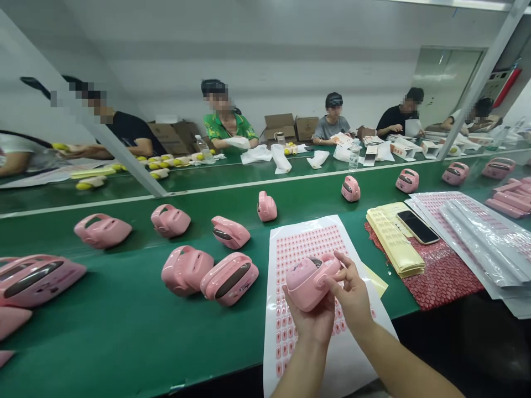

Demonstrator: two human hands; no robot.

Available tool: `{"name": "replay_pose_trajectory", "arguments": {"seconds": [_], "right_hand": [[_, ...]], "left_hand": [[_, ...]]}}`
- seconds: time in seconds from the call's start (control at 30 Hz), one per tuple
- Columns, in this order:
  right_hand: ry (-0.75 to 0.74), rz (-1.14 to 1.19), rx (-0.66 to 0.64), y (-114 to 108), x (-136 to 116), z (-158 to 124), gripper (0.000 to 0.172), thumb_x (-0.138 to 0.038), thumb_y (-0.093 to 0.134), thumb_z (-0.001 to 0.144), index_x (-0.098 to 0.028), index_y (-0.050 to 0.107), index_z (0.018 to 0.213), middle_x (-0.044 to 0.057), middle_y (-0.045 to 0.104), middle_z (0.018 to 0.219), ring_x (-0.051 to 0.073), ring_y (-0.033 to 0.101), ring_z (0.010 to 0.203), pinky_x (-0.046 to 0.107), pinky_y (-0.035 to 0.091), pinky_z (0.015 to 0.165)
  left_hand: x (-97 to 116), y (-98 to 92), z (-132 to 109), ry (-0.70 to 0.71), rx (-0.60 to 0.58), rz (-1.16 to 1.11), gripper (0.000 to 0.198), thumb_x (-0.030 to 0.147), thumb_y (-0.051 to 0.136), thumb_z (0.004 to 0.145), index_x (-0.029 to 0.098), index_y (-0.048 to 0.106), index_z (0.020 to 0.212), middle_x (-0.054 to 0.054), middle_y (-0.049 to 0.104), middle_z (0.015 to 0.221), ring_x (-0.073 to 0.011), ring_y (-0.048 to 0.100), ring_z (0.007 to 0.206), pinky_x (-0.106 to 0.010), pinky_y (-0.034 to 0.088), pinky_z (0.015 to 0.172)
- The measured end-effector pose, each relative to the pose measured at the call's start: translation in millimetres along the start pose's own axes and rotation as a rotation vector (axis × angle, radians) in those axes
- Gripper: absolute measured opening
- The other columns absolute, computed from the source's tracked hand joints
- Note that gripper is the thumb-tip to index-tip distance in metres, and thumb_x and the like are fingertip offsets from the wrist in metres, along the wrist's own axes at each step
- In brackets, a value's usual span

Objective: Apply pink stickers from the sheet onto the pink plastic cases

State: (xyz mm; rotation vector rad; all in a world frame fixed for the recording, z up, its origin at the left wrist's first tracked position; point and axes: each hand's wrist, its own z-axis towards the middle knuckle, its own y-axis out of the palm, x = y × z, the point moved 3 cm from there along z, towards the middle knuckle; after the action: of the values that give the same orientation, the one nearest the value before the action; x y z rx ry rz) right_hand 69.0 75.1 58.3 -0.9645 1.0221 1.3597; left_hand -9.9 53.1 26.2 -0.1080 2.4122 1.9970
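A glossy pink plastic casing with a carrying handle (307,284) is held up over a white sheet of small pink-red stickers (284,331). My left hand (313,320) cups the casing from below, its fingers wrapped around the underside. My right hand (352,290) grips the handle side, fingertips at the handle's top and thumb against the round joint at its base. Whether a sticker is between those fingers cannot be made out. Left of the sheet, two like casings, one showing its back (186,271) and one its dark window (230,279), lie touching on the green table.
More pink casings (103,231) line the green belt (298,199). To the right lie yellow sheets (394,237), a phone (418,226), red bubble wrap (440,282) and plastic-covered sheets (489,237). Across the belt several people work among white bags, boxes and bottles. A slanted post (120,149) stands left.
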Motion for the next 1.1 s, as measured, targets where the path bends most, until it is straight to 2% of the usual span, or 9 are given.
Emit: {"name": "replay_pose_trajectory", "arguments": {"seconds": [0.13,0.4,0.63,0.7,0.73,0.8,0.87,1.0,1.1], "right_hand": [[0.007,0.01,0.028,1,3,-9,0.021,-0.031,0.065,0.069,-0.019,0.054,0.056,0.01,0.049,0.121,0.028,0.046,0.114,0.045,0.043,0.089],[-0.078,-0.058,0.087,1,7,-16,0.016,-0.029,0.062,0.073,-0.02,0.055,0.061,0.01,0.048,0.118,0.027,0.045,0.113,0.046,0.041,0.09],[-0.333,-0.238,0.088,1,3,-17,0.014,-0.027,0.054,0.078,-0.021,0.053,0.066,0.01,0.05,0.108,0.024,0.05,0.104,0.046,0.042,0.088],[-0.402,-0.298,0.064,-1,1,-14,0.008,-0.029,0.056,0.077,-0.021,0.053,0.076,0.01,0.049,0.106,0.025,0.048,0.104,0.046,0.041,0.089],[-0.408,-0.32,0.058,-2,2,-12,0.015,-0.031,0.058,0.075,-0.021,0.052,0.085,0.011,0.048,0.106,0.026,0.047,0.106,0.047,0.04,0.089],[-0.361,-0.333,0.028,-3,4,-8,0.042,-0.039,0.062,0.071,-0.02,0.045,0.106,0.012,0.046,0.11,0.027,0.044,0.109,0.048,0.039,0.091],[-0.266,-0.304,-0.02,-3,8,-5,0.056,-0.044,0.06,0.071,-0.02,0.037,0.116,0.012,0.044,0.114,0.027,0.043,0.11,0.048,0.039,0.092],[-0.078,-0.161,-0.034,-4,18,-2,0.032,-0.041,0.042,0.084,-0.022,0.04,0.109,0.01,0.048,0.108,0.023,0.048,0.104,0.043,0.042,0.089],[-0.003,-0.1,-0.003,-8,29,-10,0.024,-0.036,0.036,0.087,-0.023,0.041,0.107,0.008,0.049,0.106,0.019,0.051,0.097,0.038,0.046,0.083]], "left_hand": [[-5,0.4,-3,-0.009,0.056,-0.053,0.05,0.052,0.037,0.079,0.013,0.058,0.103,-0.014,0.062,0.103,-0.0199,0.06,0.093,-0.021,0.052,0.071],[-7,-7.4,-7,-0.021,0.005,-0.023,0.05,0.048,0.045,0.077,0.016,0.051,0.115,-0.012,0.063,0.102,-0.0192,0.06,0.093,-0.025,0.05,0.078],[-7,-10.8,-9,-0.066,0.041,-0.041,0.059,0.049,0.048,0.075,0.013,0.044,0.121,-0.014,0.059,0.108,-0.0196,0.059,0.095,-0.023,0.049,0.079],[-5,-12.7,-10,-0.038,0.095,-0.033,0.059,0.05,0.048,0.074,0.014,0.044,0.121,-0.014,0.059,0.108,-0.021,0.059,0.094,-0.025,0.05,0.079],[-4,-13.8,-10,-0.021,0.124,-0.022,0.057,0.049,0.049,0.075,0.015,0.045,0.12,-0.013,0.059,0.107,-0.0216,0.059,0.094,-0.026,0.05,0.078],[-3,-15.8,-10,0.005,0.157,0.005,0.051,0.045,0.048,0.077,0.018,0.045,0.119,-0.011,0.06,0.107,-0.0221,0.059,0.095,-0.027,0.051,0.078],[-3,-16.9,-11,-0.005,0.126,0.022,0.045,0.041,0.047,0.078,0.019,0.047,0.118,-0.01,0.061,0.107,-0.0212,0.059,0.095,-0.027,0.051,0.078],[-3,-16.2,-15,-0.051,-0.055,0.046,0.039,0.041,0.045,0.079,0.019,0.053,0.11,-0.009,0.061,0.109,-0.023,0.055,0.103,-0.032,0.049,0.084],[4,-15.7,-18,-0.027,-0.146,0.085,0.035,0.041,0.039,0.083,0.021,0.056,0.107,-0.007,0.058,0.114,-0.024,0.05,0.111,-0.035,0.045,0.091]]}}
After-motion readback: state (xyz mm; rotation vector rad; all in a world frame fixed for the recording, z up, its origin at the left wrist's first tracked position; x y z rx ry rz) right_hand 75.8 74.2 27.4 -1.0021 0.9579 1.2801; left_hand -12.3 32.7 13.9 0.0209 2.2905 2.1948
